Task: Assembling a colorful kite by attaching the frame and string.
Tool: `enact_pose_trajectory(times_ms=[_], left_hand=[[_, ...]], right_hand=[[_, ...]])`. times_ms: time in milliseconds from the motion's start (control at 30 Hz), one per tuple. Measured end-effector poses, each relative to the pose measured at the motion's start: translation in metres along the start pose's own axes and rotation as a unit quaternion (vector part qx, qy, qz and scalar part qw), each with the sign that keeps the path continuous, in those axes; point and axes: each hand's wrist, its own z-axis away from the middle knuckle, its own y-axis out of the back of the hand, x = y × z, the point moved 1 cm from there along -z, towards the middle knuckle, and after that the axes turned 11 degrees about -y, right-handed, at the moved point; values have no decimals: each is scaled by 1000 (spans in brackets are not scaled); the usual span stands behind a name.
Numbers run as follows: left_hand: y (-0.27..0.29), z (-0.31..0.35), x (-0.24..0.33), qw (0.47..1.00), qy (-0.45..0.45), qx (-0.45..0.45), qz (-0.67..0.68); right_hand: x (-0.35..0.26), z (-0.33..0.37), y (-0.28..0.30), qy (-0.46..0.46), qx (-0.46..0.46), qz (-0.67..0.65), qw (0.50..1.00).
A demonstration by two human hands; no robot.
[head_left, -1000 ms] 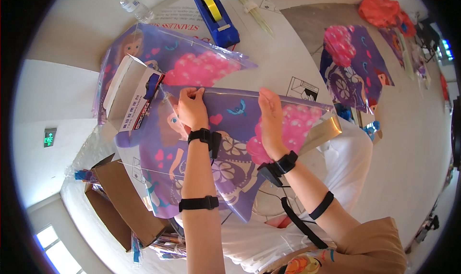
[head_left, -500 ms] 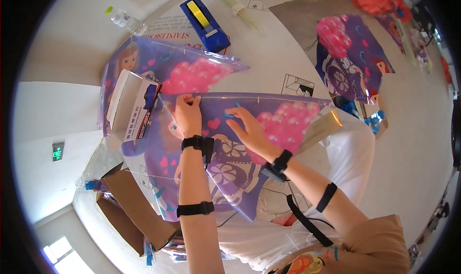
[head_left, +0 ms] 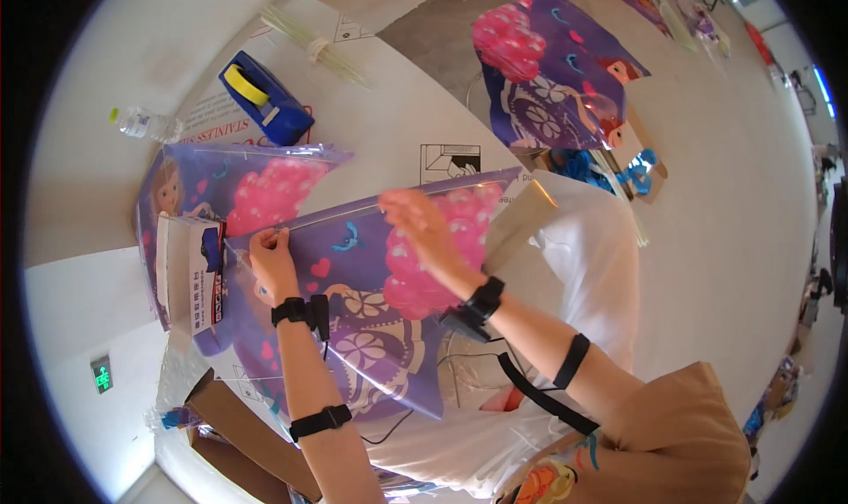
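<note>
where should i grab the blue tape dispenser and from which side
Probably across the long sides of the dispenser, coming from above: its body is long and narrow, with the yellow roll facing up and nothing covering it.

Apparently a workshop: tape dispenser [head_left: 268, 103], bundled rods [head_left: 320, 48], brown carton [head_left: 251, 435].

A clear bottle [head_left: 148, 125] and green wall sign [head_left: 102, 375] stand leftward.

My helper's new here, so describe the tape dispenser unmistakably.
On the pale surface, look beyond the purple sheet under the left hand. The tape dispenser sits between the clear bottle and stick bundle; unlike them, it's blue with a yellow roll.
</note>
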Motion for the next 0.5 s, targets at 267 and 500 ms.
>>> enact_pose_trajectory(times_ms=[267, 500], left_hand=[[-6, -2, 0, 1000, -12, -6, 10], [-6, 0, -7, 1000, 3, -7, 30]], right_hand=[[-32, 21, 148, 98, 223, -84, 966], [-67, 32, 163, 117, 335, 13, 935]])
